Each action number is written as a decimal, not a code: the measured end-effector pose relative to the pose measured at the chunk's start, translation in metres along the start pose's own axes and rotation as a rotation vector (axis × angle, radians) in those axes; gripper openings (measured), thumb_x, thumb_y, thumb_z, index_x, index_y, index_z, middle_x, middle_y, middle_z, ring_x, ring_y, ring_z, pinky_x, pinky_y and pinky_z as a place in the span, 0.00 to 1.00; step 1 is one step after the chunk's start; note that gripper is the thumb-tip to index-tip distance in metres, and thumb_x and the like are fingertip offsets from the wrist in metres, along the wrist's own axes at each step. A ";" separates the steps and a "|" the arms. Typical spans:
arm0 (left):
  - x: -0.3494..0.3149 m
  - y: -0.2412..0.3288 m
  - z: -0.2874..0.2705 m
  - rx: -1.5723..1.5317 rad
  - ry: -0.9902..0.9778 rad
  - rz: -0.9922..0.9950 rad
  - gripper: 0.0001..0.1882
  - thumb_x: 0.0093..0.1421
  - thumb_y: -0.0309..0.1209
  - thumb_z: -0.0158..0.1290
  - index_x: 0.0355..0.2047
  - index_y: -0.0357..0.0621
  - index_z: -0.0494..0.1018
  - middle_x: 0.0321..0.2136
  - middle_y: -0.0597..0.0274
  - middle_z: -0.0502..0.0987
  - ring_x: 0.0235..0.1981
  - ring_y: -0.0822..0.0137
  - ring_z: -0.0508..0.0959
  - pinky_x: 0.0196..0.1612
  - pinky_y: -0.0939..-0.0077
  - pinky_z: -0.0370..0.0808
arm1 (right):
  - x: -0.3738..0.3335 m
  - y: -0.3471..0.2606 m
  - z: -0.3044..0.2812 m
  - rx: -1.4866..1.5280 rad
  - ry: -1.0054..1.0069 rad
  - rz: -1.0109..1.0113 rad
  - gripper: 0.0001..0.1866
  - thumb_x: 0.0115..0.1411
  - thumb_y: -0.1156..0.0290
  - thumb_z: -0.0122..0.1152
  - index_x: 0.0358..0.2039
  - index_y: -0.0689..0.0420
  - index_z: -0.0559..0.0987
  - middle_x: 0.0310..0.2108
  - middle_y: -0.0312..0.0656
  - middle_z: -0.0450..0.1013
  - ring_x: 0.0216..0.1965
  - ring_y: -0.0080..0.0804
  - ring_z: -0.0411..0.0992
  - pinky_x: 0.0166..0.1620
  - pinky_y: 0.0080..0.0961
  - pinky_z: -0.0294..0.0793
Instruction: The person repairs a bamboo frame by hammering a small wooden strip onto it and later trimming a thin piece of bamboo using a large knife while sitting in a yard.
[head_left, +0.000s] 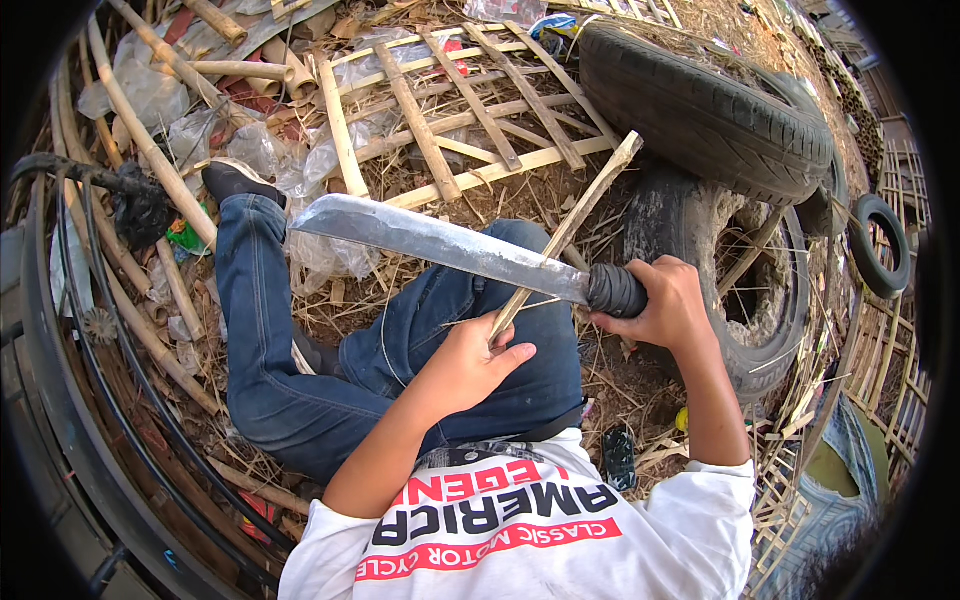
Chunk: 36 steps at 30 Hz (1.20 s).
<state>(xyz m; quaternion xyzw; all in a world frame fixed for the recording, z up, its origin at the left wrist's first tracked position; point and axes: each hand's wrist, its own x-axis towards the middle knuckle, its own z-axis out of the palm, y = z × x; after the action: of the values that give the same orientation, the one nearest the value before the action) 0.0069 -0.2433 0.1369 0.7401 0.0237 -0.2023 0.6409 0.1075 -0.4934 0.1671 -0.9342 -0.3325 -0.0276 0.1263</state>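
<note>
My right hand [668, 305] is closed round the black wrapped handle of a machete [430, 243]. Its broad, worn blade points left across my bent knee. In my left hand [465, 368], above my thigh, is the lower end of a split bamboo strip [595, 200]. The strip slants up and to the right, its upper end near the tyres. Blade and strip cross just left of the machete's handle, with the blade's edge at or very near the strip; whether it cuts in cannot be told.
Large tyres [715, 120] are stacked at the right; a smaller tyre [880, 245] lies beyond. Ahead is a woven bamboo lattice [408, 100]. Bamboo poles [150, 145] and crumpled clear plastic [255, 150] litter the left. Black metal bars [60, 400] curve along the left edge.
</note>
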 end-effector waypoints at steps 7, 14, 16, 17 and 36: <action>0.003 -0.007 0.016 -0.113 -0.055 -0.027 0.21 0.56 0.32 0.61 0.21 0.47 0.57 0.19 0.73 0.57 0.23 0.78 0.57 0.24 0.79 0.59 | -0.006 -0.029 0.002 0.035 -0.081 -0.010 0.31 0.36 0.41 0.74 0.18 0.58 0.72 0.10 0.44 0.68 0.17 0.47 0.71 0.27 0.38 0.72; 0.006 -0.010 0.010 -0.046 -0.033 -0.070 0.20 0.56 0.31 0.61 0.20 0.46 0.58 0.18 0.73 0.57 0.22 0.79 0.57 0.25 0.80 0.60 | -0.003 -0.009 -0.002 -0.040 -0.120 0.063 0.32 0.36 0.41 0.73 0.19 0.58 0.72 0.12 0.47 0.69 0.19 0.49 0.72 0.28 0.38 0.73; 0.002 -0.015 0.019 -0.069 -0.055 0.042 0.20 0.56 0.32 0.61 0.20 0.46 0.58 0.17 0.73 0.58 0.21 0.79 0.57 0.24 0.79 0.59 | -0.008 -0.020 -0.007 -0.007 -0.222 -0.022 0.31 0.35 0.42 0.74 0.20 0.58 0.74 0.13 0.47 0.70 0.19 0.50 0.72 0.28 0.38 0.73; -0.002 -0.010 0.021 -0.068 -0.067 -0.006 0.20 0.57 0.32 0.60 0.20 0.46 0.58 0.17 0.73 0.58 0.21 0.79 0.57 0.23 0.79 0.59 | -0.006 -0.008 -0.010 -0.010 -0.145 -0.022 0.30 0.36 0.43 0.74 0.21 0.57 0.74 0.13 0.47 0.70 0.19 0.49 0.72 0.28 0.39 0.73; 0.002 -0.005 0.017 -0.059 -0.095 -0.030 0.19 0.58 0.31 0.59 0.20 0.46 0.58 0.17 0.72 0.58 0.21 0.78 0.57 0.23 0.77 0.59 | 0.004 0.026 -0.037 -0.174 -0.066 -0.008 0.27 0.41 0.45 0.71 0.19 0.56 0.71 0.13 0.46 0.70 0.18 0.50 0.71 0.30 0.37 0.72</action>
<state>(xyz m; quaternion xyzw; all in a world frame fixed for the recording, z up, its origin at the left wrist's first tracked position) 0.0029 -0.2588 0.1294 0.7101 0.0102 -0.2460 0.6597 0.1286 -0.5198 0.1973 -0.9406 -0.3368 -0.0259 0.0337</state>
